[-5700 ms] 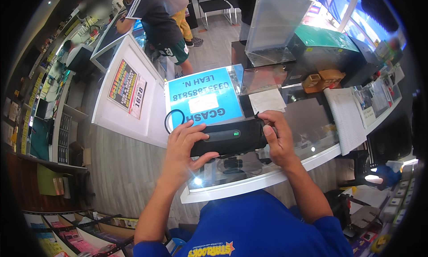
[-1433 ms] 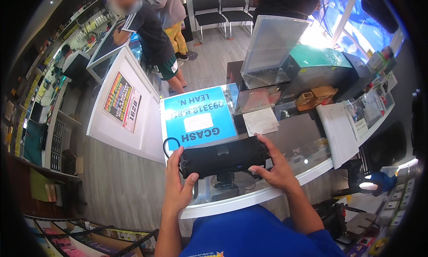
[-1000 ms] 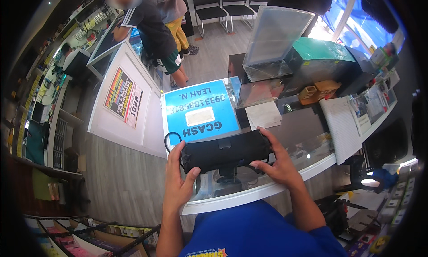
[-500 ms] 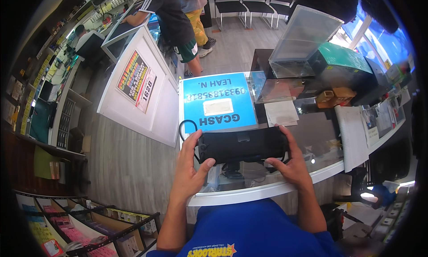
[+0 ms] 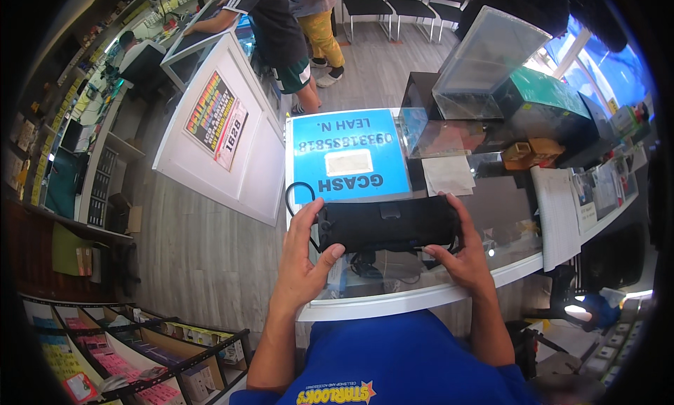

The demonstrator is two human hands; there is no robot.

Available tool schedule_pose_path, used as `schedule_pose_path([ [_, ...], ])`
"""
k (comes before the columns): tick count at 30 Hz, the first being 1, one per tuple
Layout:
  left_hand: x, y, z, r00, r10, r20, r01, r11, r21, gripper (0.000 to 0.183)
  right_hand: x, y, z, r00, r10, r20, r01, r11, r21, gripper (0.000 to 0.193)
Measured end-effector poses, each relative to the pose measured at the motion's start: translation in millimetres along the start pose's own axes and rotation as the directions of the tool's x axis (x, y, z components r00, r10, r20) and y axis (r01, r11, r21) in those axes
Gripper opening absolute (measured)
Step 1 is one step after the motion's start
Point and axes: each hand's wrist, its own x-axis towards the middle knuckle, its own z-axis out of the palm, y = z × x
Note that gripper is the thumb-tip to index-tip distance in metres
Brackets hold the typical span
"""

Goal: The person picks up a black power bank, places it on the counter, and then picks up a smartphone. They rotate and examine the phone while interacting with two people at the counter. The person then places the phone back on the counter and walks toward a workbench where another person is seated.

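A black cylindrical portable speaker [image 5: 388,224] lies crosswise between my hands, above the glass counter. My left hand [image 5: 303,254] grips its left end, thumb along the near side and fingers behind. Around the right end, my right hand [image 5: 462,240] is wrapped in the same way. From the speaker's left end a black strap loop [image 5: 300,186] stands out. Just beyond the speaker, a blue printed sign [image 5: 345,147] lies flat on the counter. A white paper sheet [image 5: 448,176] rests to the right of the sign.
The glass counter [image 5: 393,305] has a white front edge. A clear acrylic stand [image 5: 484,68], small brown boxes [image 5: 535,152] and a notepad [image 5: 557,215] sit on its right. A white half-door [image 5: 232,138] stands left. People [image 5: 281,36] and black chairs [image 5: 411,6] are beyond; a divided display rack [image 5: 133,356] is lower left.
The speaker has tipped slightly in my hands, so more of its top face shows. Both hands keep their hold. The whole view has shifted slightly.
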Motion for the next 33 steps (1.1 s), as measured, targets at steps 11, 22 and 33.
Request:
schedule_pose_path([
  [11, 1, 3, -1, 1.000, -0.013, 0.002, 0.013, 1.000, -0.024, 0.082, 0, 1, 1, 1.000, -0.011, -0.003, 0.011, 1.000, -0.006, 0.099],
  [22, -2, 9, -1, 0.994, -0.107, 0.024, 0.107, 0.994, 0.011, 0.094, -1, 2, 0, 0.999, 0.039, 0.027, -0.040, 0.998, 0.040, 0.100],
  [33, -3, 8, -1, 0.995, -0.096, 0.018, 0.094, 0.993, 0.071, 0.096, 0, 4, 1, 1.000, -0.025, -0.005, 0.025, 1.000, 0.002, 0.097],
])
